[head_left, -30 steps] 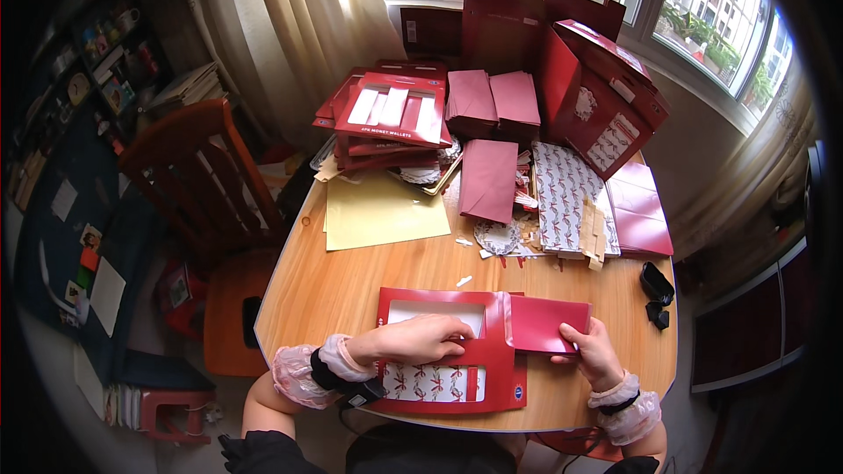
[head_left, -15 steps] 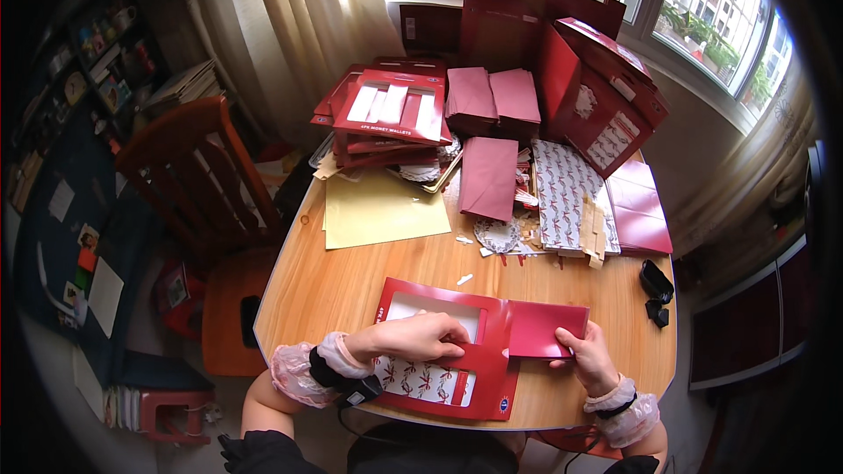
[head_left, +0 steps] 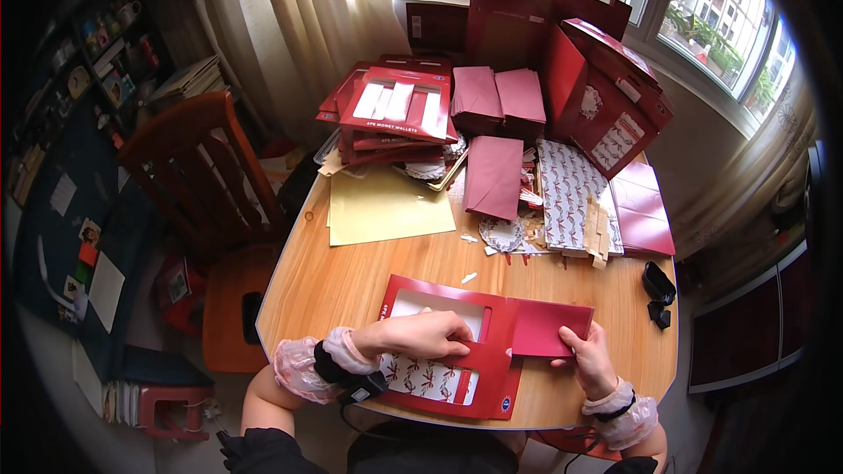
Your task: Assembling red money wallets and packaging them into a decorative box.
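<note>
We have the red window card sleeve (head_left: 443,360) flat on the counter (head_left: 351,281) at the near edge, right in front of us, and everything below is placed relative to it. Our left hand (head_left: 428,334) lies palm-down across the sleeve's middle, fingers together and pressed flat, likely to pin it so it doesn't slide or spring open. Our right hand (head_left: 590,360) sits at the sleeve's right side, thumb and fingers pinching the lower edge of the dark red envelope (head_left: 551,326), which butts against the sleeve's right edge; that grip keeps the envelope level with the sleeve. Patterned paper shows through the sleeve's lower window, under our left wrist. Just beyond the sleeve lie paper scraps (head_left: 470,277), clear of the working area. Farther beyond and a bit left is a yellow sheet (head_left: 386,206); behind that a stack of red window sleeves (head_left: 391,114), probably stock kept out of the way. Beyond and right: loose dark red envelopes (head_left: 494,177), a patterned sheet (head_left: 571,193) and open red boxes (head_left: 606,96) by the window. Right of the sleeve, at the counter's edge, sit two small black objects (head_left: 659,291); we can't tell what they are.
</note>
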`<state>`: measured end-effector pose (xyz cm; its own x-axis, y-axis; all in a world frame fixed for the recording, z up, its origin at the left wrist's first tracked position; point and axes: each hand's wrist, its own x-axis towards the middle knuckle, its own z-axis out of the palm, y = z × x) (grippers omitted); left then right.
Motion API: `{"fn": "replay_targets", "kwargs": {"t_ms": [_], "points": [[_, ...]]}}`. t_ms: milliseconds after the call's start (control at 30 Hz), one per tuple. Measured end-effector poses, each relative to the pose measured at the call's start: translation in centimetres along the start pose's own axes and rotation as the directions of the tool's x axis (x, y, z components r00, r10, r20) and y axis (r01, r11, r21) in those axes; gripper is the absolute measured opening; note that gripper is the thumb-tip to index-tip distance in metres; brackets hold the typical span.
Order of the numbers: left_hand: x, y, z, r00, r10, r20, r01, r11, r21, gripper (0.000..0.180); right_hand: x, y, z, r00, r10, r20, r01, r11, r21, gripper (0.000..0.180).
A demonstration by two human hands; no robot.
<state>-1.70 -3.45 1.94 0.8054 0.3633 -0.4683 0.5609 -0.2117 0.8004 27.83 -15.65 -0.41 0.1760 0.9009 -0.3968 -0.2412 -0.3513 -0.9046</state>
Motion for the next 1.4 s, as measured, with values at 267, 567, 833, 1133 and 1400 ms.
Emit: {"fn": "replay_targets", "kwargs": {"t_ms": [267,567,833,1133,1400], "points": [[0.8,-1.6,1.2,0.974,0.199,-0.107,-0.183,0.973,0.14,0.043,0.0,-0.6,-0.2,1.0,0.019,0.025,-0.018,0.999,-0.042,0.025],[0.3,-0.5,0.5,0.99,0.112,-0.086,-0.108,0.993,0.052,0.036,-1.1,0.3,-0.1,0.992,0.122,-0.016,-0.119,0.982,0.148,0.025],[0.3,-1.0,0.6,0.982,0.05,-0.184,-0.064,0.996,-0.067,0.046,-1.2,0.5,0.2,0.995,0.1,-0.003,-0.099,0.99,0.101,0.027],[-0.3,-0.5,0.9,0.974,0.105,-0.2,-0.098,0.994,0.044,0.07,-1.3,0.3,2.0,0.994,0.103,0.04,-0.104,0.994,0.034,0.03],[-0.8,-1.0,1.0,0.91,0.19,-0.368,-0.144,0.978,0.149,0.077,1.1,-0.4,1.8,0.988,0.107,0.108,-0.08,0.97,-0.228,0.032]]}}
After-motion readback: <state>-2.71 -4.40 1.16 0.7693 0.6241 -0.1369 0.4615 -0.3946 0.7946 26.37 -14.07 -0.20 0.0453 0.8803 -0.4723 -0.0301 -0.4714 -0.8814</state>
